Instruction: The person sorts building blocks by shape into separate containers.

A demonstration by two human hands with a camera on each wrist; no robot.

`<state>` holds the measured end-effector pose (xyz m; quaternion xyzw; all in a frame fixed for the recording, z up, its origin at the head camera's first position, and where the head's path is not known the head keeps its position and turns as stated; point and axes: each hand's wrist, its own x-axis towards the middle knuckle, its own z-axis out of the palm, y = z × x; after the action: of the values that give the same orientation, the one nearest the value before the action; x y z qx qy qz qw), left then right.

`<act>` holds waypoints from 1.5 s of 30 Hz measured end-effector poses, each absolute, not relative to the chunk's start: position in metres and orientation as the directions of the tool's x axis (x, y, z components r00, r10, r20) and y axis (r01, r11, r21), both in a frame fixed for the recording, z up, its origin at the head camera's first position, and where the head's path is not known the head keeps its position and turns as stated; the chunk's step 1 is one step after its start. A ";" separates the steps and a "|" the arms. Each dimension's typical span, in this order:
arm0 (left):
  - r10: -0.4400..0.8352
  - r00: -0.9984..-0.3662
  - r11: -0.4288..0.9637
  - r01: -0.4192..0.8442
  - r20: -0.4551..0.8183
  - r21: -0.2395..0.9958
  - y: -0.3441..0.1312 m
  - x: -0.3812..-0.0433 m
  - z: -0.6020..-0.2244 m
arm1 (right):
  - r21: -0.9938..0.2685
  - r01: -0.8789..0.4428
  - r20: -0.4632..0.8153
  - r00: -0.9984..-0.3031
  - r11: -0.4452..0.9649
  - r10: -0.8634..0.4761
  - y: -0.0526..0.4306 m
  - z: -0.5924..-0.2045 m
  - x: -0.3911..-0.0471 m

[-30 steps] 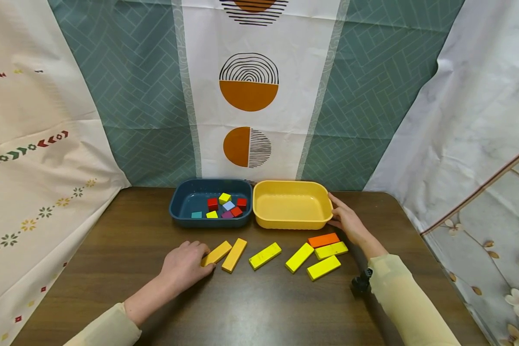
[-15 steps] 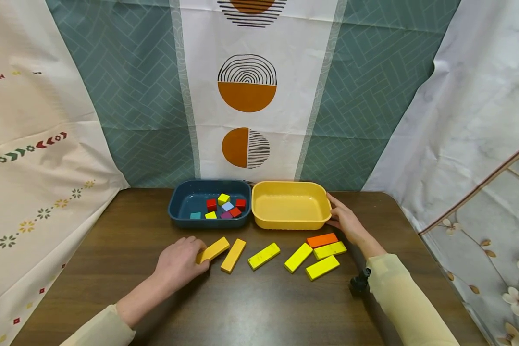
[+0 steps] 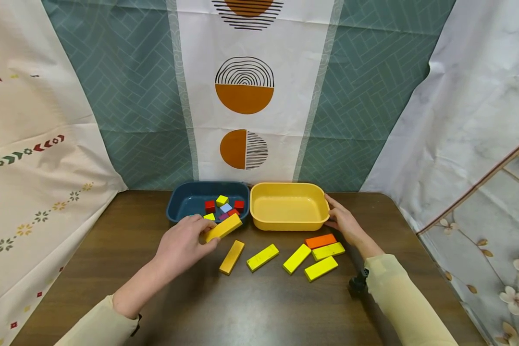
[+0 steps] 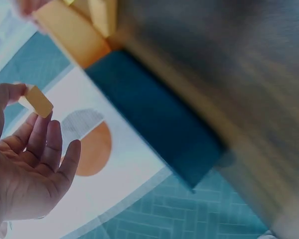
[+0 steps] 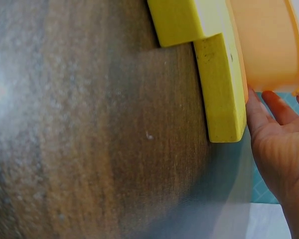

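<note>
On the brown wooden worktop [image 3: 259, 307], a loose amber block [image 3: 232, 258] lies flat, just to the right of the left hand [image 3: 183, 245]. Next to it, with some space between, comes a single yellow block [image 3: 263, 258]. Farther to the right there is a close group: an orange block [image 3: 321, 241] and three yellow blocks [image 3: 297, 259]. This group lies in front of the right part of the yellow tray [image 3: 290, 225]. A patterned cloth [image 3: 244, 105] hangs behind the worktop.

The dark blue tray [image 3: 186, 204] stands at the left and contains small cubes [image 3: 210, 206] in red, yellow, pale blue and purple, mostly in its right half. The left hand and what it carries cover a part of its front wall. The yellow tray stands just beside it, and its inner bottom is visible.

The two hands are well apart. The left one pinches the held amber block [image 3: 224, 228] between thumb and fingers; this block is above the worktop, slantwise, at the front of the blue tray. The left wrist view is partly blurred, so how near it is to the tray, I cannot say exactly. The right hand [image 3: 348, 223] rests with extended fingers against the right end of the yellow tray.
</note>
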<state>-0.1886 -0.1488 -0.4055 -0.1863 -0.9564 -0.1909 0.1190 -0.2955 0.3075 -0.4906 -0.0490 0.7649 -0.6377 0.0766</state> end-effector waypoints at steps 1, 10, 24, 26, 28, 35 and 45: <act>0.312 -0.899 0.853 0.407 0.308 0.326 -0.147 -0.191 -0.402 | -0.983 0.020 -0.053 -0.983 0.182 -0.176 0.308 -0.491 -0.295; 0.312 -0.896 0.830 0.418 0.315 0.369 -0.122 -0.217 -0.376 | -0.982 0.021 -0.053 -0.984 0.187 -0.168 0.308 -0.490 -0.293; 0.377 -0.884 0.823 0.457 0.277 0.338 -0.077 -0.262 -0.361 | -0.977 0.034 -0.066 -0.986 0.210 -0.150 0.308 -0.493 -0.295; 0.384 -0.886 0.829 0.455 0.261 0.324 -0.072 -0.267 -0.361 | -0.977 0.035 -0.067 -0.987 0.211 -0.147 0.308 -0.493 -0.295; 0.388 -0.887 0.837 0.452 0.248 0.309 -0.068 -0.272 -0.360 | -0.977 0.032 -0.064 -0.987 0.211 -0.148 0.307 -0.493 -0.294; 0.400 -0.891 0.852 0.448 0.214 0.271 -0.053 -0.285 -0.360 | -0.977 0.020 -0.052 -0.988 0.213 -0.145 0.307 -0.491 -0.294; 0.420 -0.894 0.874 0.445 0.155 0.195 -0.031 -0.303 -0.375 | -0.981 0.005 -0.037 -0.987 0.192 -0.160 0.306 -0.491 -0.295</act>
<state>-0.3029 -0.0310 -0.3748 -0.2237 -0.9665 -0.1136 0.0540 -0.2954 0.3056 -0.4912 -0.0501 0.7694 -0.6335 0.0650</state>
